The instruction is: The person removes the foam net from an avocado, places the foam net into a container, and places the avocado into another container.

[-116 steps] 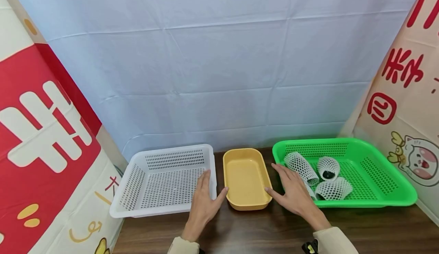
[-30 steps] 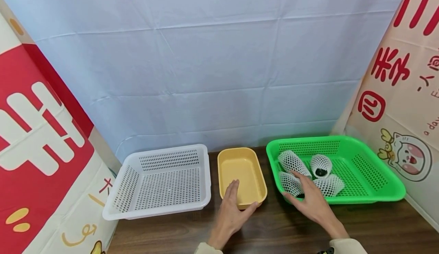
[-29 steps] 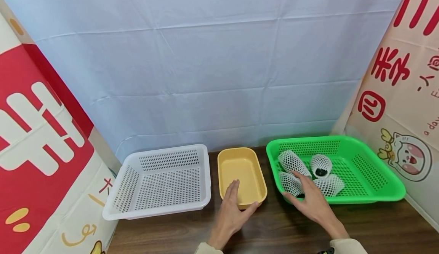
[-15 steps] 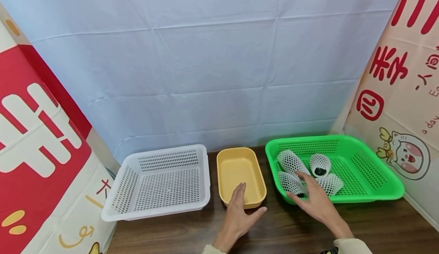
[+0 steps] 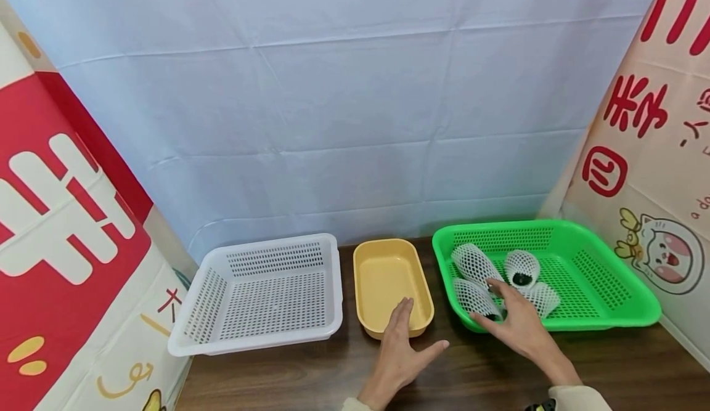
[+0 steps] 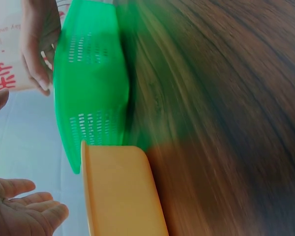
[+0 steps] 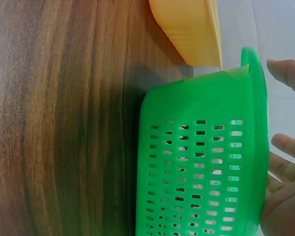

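My left hand [image 5: 398,355] is held at the front end of the yellow tray [image 5: 388,281], fingers extended and thumb spread to the right, holding nothing. In the head view its fingertips overlap the tray's front rim. Over the front left rim of the green basket [image 5: 582,303] is my right hand [image 5: 524,328], its fingers spread and its grasp empty. Inside that basket lie several items in white foam netting: a long one [image 5: 474,263], one [image 5: 476,297] below it by my right fingertips, one with a black end [image 5: 521,268], and another [image 5: 545,300] partly behind the hand.
A white perforated basket [image 5: 272,303] stands left of the yellow tray, with a narrow strip of the wooden table [image 5: 266,374] between them. A pale cloth [image 5: 333,121] hangs behind everything. Printed cloths hang on the left [image 5: 72,226] and right [image 5: 649,164].
Both hands have left the yellow tray's sides: the left moved right to the tray's front, the right moved over the green basket. In the last second both drifted slightly right.
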